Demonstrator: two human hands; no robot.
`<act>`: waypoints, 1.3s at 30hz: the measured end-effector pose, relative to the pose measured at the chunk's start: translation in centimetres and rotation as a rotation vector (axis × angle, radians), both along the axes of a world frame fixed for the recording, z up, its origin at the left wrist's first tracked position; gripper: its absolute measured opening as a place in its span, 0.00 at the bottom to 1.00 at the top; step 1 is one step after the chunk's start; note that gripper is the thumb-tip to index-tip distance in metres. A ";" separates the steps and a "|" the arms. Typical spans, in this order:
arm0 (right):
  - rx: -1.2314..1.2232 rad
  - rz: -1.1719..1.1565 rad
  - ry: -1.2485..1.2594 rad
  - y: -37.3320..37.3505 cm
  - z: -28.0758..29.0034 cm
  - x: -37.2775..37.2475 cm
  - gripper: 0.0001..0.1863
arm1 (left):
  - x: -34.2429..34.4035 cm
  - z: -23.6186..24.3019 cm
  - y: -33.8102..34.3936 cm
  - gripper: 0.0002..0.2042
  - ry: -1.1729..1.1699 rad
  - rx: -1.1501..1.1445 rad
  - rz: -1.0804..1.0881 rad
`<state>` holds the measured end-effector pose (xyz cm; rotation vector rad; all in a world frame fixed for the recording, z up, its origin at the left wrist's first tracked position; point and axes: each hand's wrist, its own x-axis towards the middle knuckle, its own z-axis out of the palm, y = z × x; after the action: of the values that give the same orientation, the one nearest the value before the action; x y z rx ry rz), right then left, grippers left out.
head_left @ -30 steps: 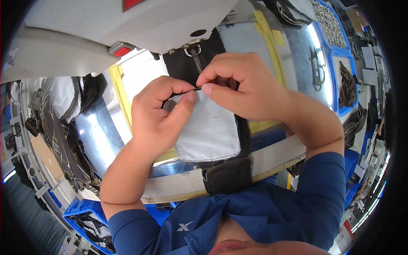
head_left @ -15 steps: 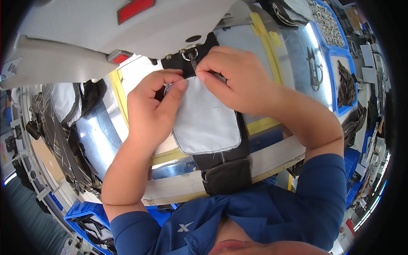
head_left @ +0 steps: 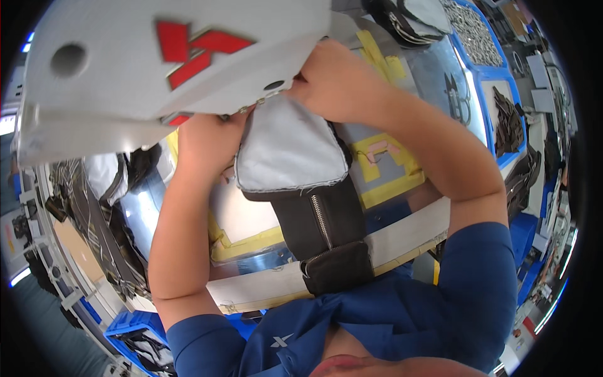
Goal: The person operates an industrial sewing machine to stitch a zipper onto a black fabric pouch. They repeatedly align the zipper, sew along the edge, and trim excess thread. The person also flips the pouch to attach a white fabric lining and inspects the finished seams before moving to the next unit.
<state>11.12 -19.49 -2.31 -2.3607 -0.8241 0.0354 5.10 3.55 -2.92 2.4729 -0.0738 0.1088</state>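
Note:
A black fabric bag piece [head_left: 317,217] with a grey-white lined panel [head_left: 286,151] lies beneath the sewing machine head [head_left: 138,81]. A metal zipper [head_left: 320,220] runs down its near part to a small black zipped pouch [head_left: 339,267]. My left hand [head_left: 210,144] is closed on the panel's left edge, one fingertip showing below it. At the panel's far right edge my right hand [head_left: 339,81] is curled closed on the piece. The machine head hides the fingertips of both hands and the far end of the piece.
Yellow tape [head_left: 392,166] marks the machine bed. Scissors [head_left: 458,100] lie to the right, beside blue bins holding metal hardware [head_left: 474,34] and dark fabric pieces [head_left: 507,122]. More fabric pieces [head_left: 103,226] are heaped at the left. A blue crate [head_left: 138,342] stands lower left.
Both hands have moved away from me, partly behind the machine head. The panel has slid farther under it, uncovering more of the zipper. The machine head appears lower in view.

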 end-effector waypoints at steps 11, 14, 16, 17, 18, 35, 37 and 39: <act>-0.166 0.045 0.148 0.5 1.5 1.3 0.15 | 0.3 -0.4 1.2 0.13 -0.014 0.024 -0.137; -0.100 0.014 0.140 0.6 0.8 1.5 0.11 | 0.5 -0.6 1.3 0.12 -0.091 0.023 -0.165; -0.067 -0.003 0.141 0.6 0.6 1.5 0.10 | 0.6 -0.6 1.3 0.12 -0.121 0.013 -0.174; -0.071 -0.007 0.150 0.6 0.9 1.5 0.10 | 0.7 -0.6 1.3 0.13 -0.124 0.004 -0.174; -0.075 -0.012 0.160 0.6 1.0 1.5 0.10 | 0.7 -0.6 1.3 0.13 -0.127 -0.005 -0.173; -0.161 0.006 0.213 0.9 1.3 1.9 0.13 | 0.9 -1.1 1.6 0.11 -0.241 0.070 -0.217; -0.154 0.003 0.187 0.8 1.1 2.0 0.14 | 1.0 -1.2 1.6 0.11 -0.263 0.058 -0.216; -0.155 0.009 0.133 0.3 0.8 2.3 0.14 | 1.2 -1.6 1.6 0.12 -0.308 0.029 -0.221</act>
<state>13.38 -19.18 -1.52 -2.4683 -0.7922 0.2668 6.28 5.13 -4.56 2.4392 -0.4816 0.3946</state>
